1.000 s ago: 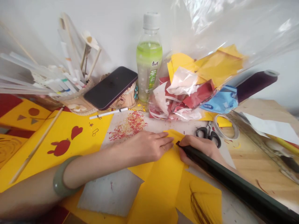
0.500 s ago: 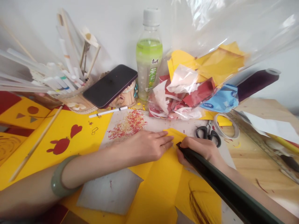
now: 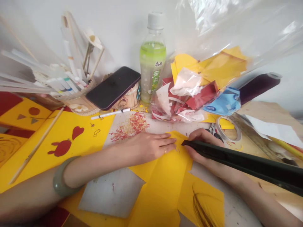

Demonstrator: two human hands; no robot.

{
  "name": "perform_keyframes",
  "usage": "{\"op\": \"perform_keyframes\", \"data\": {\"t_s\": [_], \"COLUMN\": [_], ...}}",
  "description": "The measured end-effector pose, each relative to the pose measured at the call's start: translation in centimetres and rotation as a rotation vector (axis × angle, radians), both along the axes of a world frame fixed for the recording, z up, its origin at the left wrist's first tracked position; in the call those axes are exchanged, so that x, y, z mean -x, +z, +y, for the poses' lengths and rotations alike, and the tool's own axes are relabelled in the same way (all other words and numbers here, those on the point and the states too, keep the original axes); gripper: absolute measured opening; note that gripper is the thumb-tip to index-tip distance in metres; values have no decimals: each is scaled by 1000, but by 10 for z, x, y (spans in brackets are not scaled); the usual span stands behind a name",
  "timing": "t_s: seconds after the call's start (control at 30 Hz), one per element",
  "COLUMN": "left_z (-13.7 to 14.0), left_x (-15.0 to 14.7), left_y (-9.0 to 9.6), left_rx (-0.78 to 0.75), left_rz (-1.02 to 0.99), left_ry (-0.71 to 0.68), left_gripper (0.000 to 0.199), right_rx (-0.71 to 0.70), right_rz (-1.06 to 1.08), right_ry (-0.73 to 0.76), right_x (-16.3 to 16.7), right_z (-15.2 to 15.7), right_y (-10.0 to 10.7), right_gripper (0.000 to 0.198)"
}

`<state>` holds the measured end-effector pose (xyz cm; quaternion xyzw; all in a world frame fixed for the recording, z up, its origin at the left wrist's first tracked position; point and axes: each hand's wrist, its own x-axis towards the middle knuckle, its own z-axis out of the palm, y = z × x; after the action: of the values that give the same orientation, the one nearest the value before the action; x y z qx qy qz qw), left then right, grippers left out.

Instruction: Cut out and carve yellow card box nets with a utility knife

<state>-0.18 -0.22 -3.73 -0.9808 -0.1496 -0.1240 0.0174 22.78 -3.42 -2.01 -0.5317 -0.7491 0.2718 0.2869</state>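
My left hand (image 3: 156,145) lies flat with its fingers stretched out on a folded yellow paper (image 3: 163,179). There is a ring on one finger and a pale green bangle (image 3: 60,179) round the wrist. In my right hand (image 3: 203,142), pinched between thumb and fingers, is a long black pen (image 3: 236,160). Its thin end points at the yellow paper, and whether it touches is hard to tell. Small curved dark marks (image 3: 177,149) show on the paper between the two hands. Dark scissors (image 3: 214,130) lie partly hidden behind my right hand.
A drink bottle (image 3: 153,60), a phone (image 3: 113,87) and pots of white markers (image 3: 68,85) stand along the wall. A plastic bag of paper scraps (image 3: 187,94) sits right of them. A tape roll (image 3: 229,129) and a wooden stick (image 3: 38,145) lie at the sides.
My right hand has shifted slightly right, away from my left fingers. The black pen has swung to lie flatter toward the right, uncovering small marks on the paper. My left hand stays put.
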Motion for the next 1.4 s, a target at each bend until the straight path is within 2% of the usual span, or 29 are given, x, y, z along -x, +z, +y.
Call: {"op": "perform_keyframes", "data": {"t_s": [0.2,0.53,0.9,1.2,1.4], "left_z": [1,1,1,0,1], "left_x": [0,1,0,0,0], "left_y": [-3,-3,-4,-5,-4], "left_rx": [-5,29,-3,8,-12], "left_rz": [18,5,61,40,13], "left_ry": [0,5,21,27,-2], "left_gripper": [32,32,33,33,32], "right_rx": [-35,-45,-82,-108,-153], "right_rz": [-50,-44,-63,-57,-82], "right_ry": [95,88,192,180,358], "right_x": [1,3,-4,-4,-5], "right_z": [0,-2,2,2,4], "right_y": [-1,-5,-13,-13,-12], "right_gripper": [4,5,8,10,13]}}
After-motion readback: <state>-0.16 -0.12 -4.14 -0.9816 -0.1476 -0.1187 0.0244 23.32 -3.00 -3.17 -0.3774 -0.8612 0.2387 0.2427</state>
